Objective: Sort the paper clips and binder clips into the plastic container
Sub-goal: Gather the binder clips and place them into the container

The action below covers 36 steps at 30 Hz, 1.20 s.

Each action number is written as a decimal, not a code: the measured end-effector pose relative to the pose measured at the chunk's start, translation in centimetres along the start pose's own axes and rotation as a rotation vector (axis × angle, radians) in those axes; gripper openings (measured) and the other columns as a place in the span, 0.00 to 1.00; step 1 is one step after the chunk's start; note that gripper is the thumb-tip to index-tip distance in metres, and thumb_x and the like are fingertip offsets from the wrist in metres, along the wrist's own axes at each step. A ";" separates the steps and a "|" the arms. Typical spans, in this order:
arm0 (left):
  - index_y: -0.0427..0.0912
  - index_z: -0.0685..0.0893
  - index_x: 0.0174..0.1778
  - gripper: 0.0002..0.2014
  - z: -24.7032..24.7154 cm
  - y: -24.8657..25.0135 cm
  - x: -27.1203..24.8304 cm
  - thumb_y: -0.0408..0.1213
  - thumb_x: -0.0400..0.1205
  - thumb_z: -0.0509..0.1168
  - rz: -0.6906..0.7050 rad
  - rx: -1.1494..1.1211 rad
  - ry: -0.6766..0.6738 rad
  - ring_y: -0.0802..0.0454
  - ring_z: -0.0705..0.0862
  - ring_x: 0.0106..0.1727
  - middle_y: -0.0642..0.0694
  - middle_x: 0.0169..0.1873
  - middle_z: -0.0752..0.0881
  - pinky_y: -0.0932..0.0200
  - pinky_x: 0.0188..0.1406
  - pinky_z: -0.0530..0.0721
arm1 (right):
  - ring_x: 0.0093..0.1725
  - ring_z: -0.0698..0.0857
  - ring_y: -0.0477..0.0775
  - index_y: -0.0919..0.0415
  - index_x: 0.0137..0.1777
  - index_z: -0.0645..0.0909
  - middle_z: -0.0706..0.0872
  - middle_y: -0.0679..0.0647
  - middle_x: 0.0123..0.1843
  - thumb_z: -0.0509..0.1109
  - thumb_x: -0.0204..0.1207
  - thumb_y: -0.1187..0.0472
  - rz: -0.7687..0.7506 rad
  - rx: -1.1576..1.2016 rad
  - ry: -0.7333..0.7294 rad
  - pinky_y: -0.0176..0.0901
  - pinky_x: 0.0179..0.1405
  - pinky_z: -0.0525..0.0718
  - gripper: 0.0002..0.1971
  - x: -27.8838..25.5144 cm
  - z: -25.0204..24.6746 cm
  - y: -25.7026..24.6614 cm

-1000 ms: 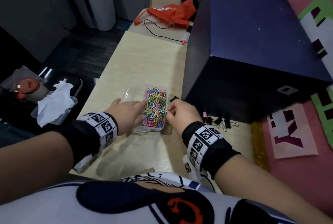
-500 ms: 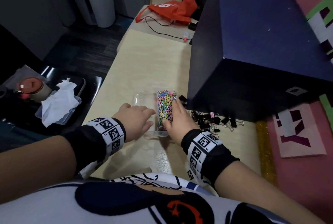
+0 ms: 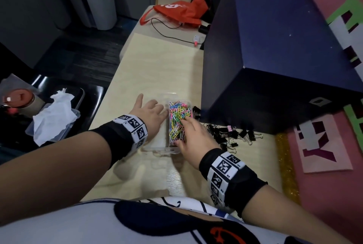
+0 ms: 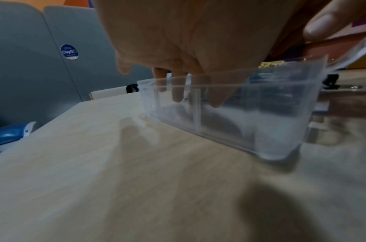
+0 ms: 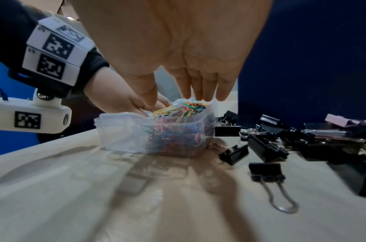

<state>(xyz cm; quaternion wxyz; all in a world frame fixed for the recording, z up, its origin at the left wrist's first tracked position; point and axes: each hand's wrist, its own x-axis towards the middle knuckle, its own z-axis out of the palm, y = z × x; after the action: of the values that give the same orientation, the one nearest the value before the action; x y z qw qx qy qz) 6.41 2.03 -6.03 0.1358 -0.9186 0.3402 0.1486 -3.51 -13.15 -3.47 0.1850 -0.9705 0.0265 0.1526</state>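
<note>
A clear plastic container [image 3: 160, 146] stands on the pale wooden table [image 3: 163, 63] in front of me. Its right compartment is heaped with coloured paper clips [image 3: 179, 115]. My left hand [image 3: 155, 110] lies open over the left compartment, and its fingers [image 4: 177, 91] dip inside the container [image 4: 229, 114]. My right hand [image 3: 186, 130] rests on the paper clips [image 5: 178, 129] with straight fingers [image 5: 203, 88] and holds nothing. A pile of black binder clips [image 3: 229, 135] lies loose on the table just right of the container [image 5: 126, 131]. More binder clips [image 5: 267, 147] show beside my right wrist.
A large dark blue box [image 3: 275, 57] stands close behind and to the right of the binder clips. A red bag [image 3: 180, 12] and a black cable [image 3: 169, 33] lie at the table's far end. Left of the table, a tissue [image 3: 53, 114] sits in a plastic box. Pink paper [image 3: 324, 145] lies at right.
My right hand has moved from the container's right edge onto the heap of paper clips. My left hand has slid forward over the left compartment.
</note>
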 end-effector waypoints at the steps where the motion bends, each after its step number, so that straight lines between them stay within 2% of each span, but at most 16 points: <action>1: 0.51 0.54 0.82 0.27 0.0 0.0 0.1 0.42 0.85 0.51 -0.005 -0.003 0.009 0.46 0.55 0.80 0.50 0.76 0.65 0.25 0.76 0.44 | 0.84 0.53 0.54 0.57 0.83 0.55 0.53 0.53 0.85 0.63 0.81 0.49 0.003 -0.013 -0.016 0.48 0.83 0.53 0.34 0.0 0.0 0.1; 4: 0.52 0.61 0.79 0.23 -0.1 -0.3 0.2 0.42 0.86 0.50 0.018 0.014 0.065 0.45 0.60 0.77 0.50 0.71 0.70 0.26 0.76 0.47 | 0.85 0.45 0.51 0.56 0.85 0.48 0.45 0.53 0.87 0.60 0.82 0.44 0.014 -0.073 -0.092 0.50 0.84 0.46 0.37 0.2 0.2 0.2; 6: 0.52 0.68 0.73 0.19 -0.4 -0.6 0.0 0.41 0.85 0.51 0.046 0.040 0.092 0.45 0.63 0.75 0.50 0.68 0.73 0.28 0.75 0.51 | 0.85 0.42 0.50 0.56 0.85 0.45 0.43 0.53 0.87 0.58 0.82 0.42 0.011 -0.128 -0.125 0.52 0.84 0.41 0.38 0.2 0.4 0.1; 8: 0.51 0.75 0.67 0.16 -0.5 -0.6 -0.3 0.38 0.84 0.53 0.071 0.065 0.111 0.45 0.66 0.72 0.50 0.63 0.76 0.33 0.73 0.59 | 0.85 0.41 0.50 0.57 0.85 0.45 0.44 0.53 0.87 0.57 0.82 0.42 0.009 -0.156 -0.129 0.52 0.83 0.39 0.38 0.1 0.5 0.0; 11: 0.48 0.80 0.58 0.12 -0.7 -0.3 -0.6 0.34 0.82 0.57 0.075 0.087 0.097 0.45 0.71 0.65 0.51 0.55 0.80 0.46 0.60 0.69 | 0.85 0.44 0.51 0.56 0.84 0.50 0.50 0.53 0.86 0.58 0.81 0.42 0.003 -0.136 -0.100 0.54 0.83 0.40 0.36 0.0 0.5 0.0; 13: 0.48 0.80 0.56 0.10 -0.7 -0.1 -0.8 0.33 0.81 0.59 0.061 0.084 0.040 0.45 0.73 0.63 0.50 0.54 0.81 0.50 0.55 0.71 | 0.84 0.53 0.54 0.55 0.81 0.59 0.61 0.54 0.82 0.60 0.81 0.43 -0.004 -0.127 -0.030 0.54 0.83 0.45 0.32 0.1 0.4 0.2; 15: 0.47 0.81 0.55 0.10 -0.7 0.0 -0.8 0.33 0.81 0.60 0.055 0.095 0.009 0.45 0.75 0.61 0.49 0.53 0.83 0.51 0.54 0.72 | 0.78 0.64 0.56 0.54 0.75 0.67 0.71 0.54 0.74 0.62 0.80 0.44 -0.007 -0.142 0.076 0.53 0.81 0.53 0.27 0.2 0.3 0.4; 17: 0.47 0.81 0.54 0.10 -0.9 0.1 -0.8 0.32 0.81 0.59 0.042 0.094 -0.001 0.44 0.78 0.60 0.48 0.53 0.85 0.51 0.53 0.72 | 0.74 0.67 0.57 0.52 0.71 0.72 0.73 0.53 0.69 0.63 0.79 0.45 -0.030 -0.130 0.136 0.52 0.79 0.58 0.23 0.2 0.1 0.7; 18: 0.46 0.80 0.54 0.09 -1.0 0.2 -0.8 0.32 0.81 0.58 0.034 0.084 -0.003 0.44 0.79 0.59 0.47 0.53 0.85 0.51 0.53 0.72 | 0.76 0.66 0.57 0.50 0.72 0.72 0.71 0.52 0.71 0.63 0.79 0.45 -0.059 -0.117 0.129 0.53 0.79 0.56 0.22 0.2 0.2 0.8; 21: 0.47 0.78 0.55 0.09 -1.0 0.5 -0.8 0.33 0.81 0.59 0.017 0.061 -0.015 0.44 0.80 0.59 0.48 0.53 0.86 0.51 0.55 0.73 | 0.83 0.53 0.56 0.40 0.76 0.68 0.61 0.51 0.82 0.61 0.80 0.43 -0.159 -0.140 0.020 0.56 0.82 0.44 0.24 -0.1 0.5 1.2; 23: 0.47 0.79 0.54 0.09 -1.0 0.6 -0.7 0.32 0.81 0.59 0.008 0.071 -0.031 0.44 0.80 0.59 0.48 0.53 0.86 0.50 0.55 0.72 | 0.84 0.50 0.55 0.39 0.75 0.69 0.58 0.49 0.83 0.60 0.81 0.42 -0.170 -0.159 -0.007 0.56 0.81 0.41 0.22 -0.3 0.7 1.5; 26: 0.46 0.80 0.53 0.09 -0.9 0.7 -0.6 0.33 0.81 0.59 -0.004 0.072 -0.058 0.44 0.80 0.59 0.47 0.53 0.86 0.50 0.57 0.72 | 0.83 0.53 0.55 0.41 0.72 0.73 0.60 0.49 0.83 0.61 0.80 0.43 -0.172 -0.140 0.011 0.55 0.81 0.43 0.21 -0.6 0.5 2.0; 30: 0.45 0.80 0.57 0.10 -0.8 1.1 -0.5 0.39 0.84 0.58 -0.018 0.043 -0.070 0.43 0.78 0.61 0.44 0.56 0.85 0.48 0.59 0.73 | 0.77 0.64 0.55 0.49 0.68 0.77 0.70 0.50 0.75 0.65 0.78 0.45 -0.141 -0.100 0.160 0.50 0.78 0.54 0.20 -1.0 0.3 2.1; 32: 0.44 0.80 0.58 0.11 -0.7 1.1 -0.5 0.41 0.84 0.56 -0.021 0.029 -0.076 0.43 0.78 0.62 0.44 0.58 0.84 0.48 0.59 0.72 | 0.79 0.61 0.56 0.51 0.69 0.77 0.67 0.52 0.77 0.63 0.79 0.44 -0.105 -0.112 0.147 0.51 0.79 0.53 0.21 -1.1 0.5 2.2; 34: 0.45 0.79 0.59 0.11 -0.9 1.0 -0.6 0.41 0.83 0.57 -0.027 0.023 -0.064 0.43 0.77 0.62 0.45 0.58 0.83 0.48 0.59 0.72 | 0.82 0.54 0.56 0.49 0.73 0.73 0.60 0.53 0.82 0.61 0.80 0.42 -0.096 -0.151 0.067 0.52 0.81 0.49 0.24 -1.1 0.7 2.6; 36: 0.45 0.78 0.58 0.12 -1.5 0.8 -0.6 0.43 0.82 0.58 -0.061 -0.009 0.001 0.44 0.77 0.62 0.46 0.58 0.83 0.48 0.57 0.73 | 0.82 0.53 0.56 0.47 0.75 0.71 0.59 0.52 0.82 0.60 0.80 0.41 -0.099 -0.144 0.050 0.53 0.81 0.50 0.25 -1.2 0.8 2.9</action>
<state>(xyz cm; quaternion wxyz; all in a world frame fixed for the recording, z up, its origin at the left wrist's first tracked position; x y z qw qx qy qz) 5.70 1.23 -4.59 0.1362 -0.9291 0.3115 0.1456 -5.17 -15.51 -4.84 0.1211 -0.9849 -0.0281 0.1206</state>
